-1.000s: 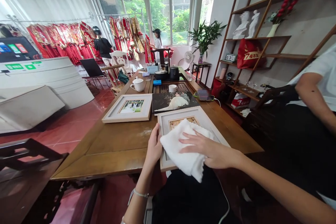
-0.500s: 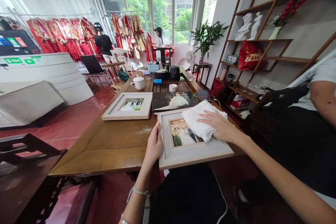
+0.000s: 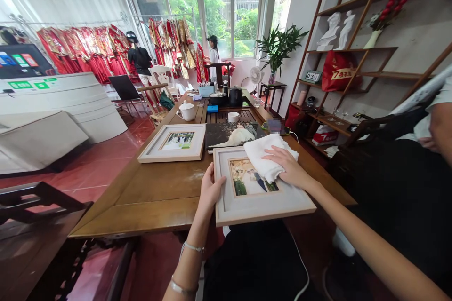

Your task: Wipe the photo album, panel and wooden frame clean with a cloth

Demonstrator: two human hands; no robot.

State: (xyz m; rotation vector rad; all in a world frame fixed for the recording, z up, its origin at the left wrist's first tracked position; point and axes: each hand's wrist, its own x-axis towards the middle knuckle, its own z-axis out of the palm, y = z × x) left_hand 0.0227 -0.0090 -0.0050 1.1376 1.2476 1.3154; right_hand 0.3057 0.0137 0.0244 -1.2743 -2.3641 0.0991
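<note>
My left hand (image 3: 211, 190) grips the left edge of a pale wooden picture frame (image 3: 261, 207), its thumb over the front rim. The frame rests tilted at the table's near edge and holds a wedding photo (image 3: 243, 181). A folded white cloth (image 3: 263, 153) covers the photo's upper right part and the frame's top border. My right hand (image 3: 287, 167) lies over the cloth and presses it down, fingers bent slightly at its right side. To the left, a second framed photo (image 3: 173, 154) lies flat. Behind the held frame is a dark photo panel (image 3: 221, 134) showing a white gown.
On the wooden table (image 3: 151, 197) stand a white lidded cup (image 3: 186, 111), a small white bowl (image 3: 233, 117) and a black pot (image 3: 235, 97). A phone (image 3: 277, 126) with a cable lies at the right. A person in dark trousers (image 3: 395, 197) sits close on my right.
My right hand has slid the cloth slightly left and up across the frame. My left thumb now reaches further over the frame's edge. The person on the right has shifted.
</note>
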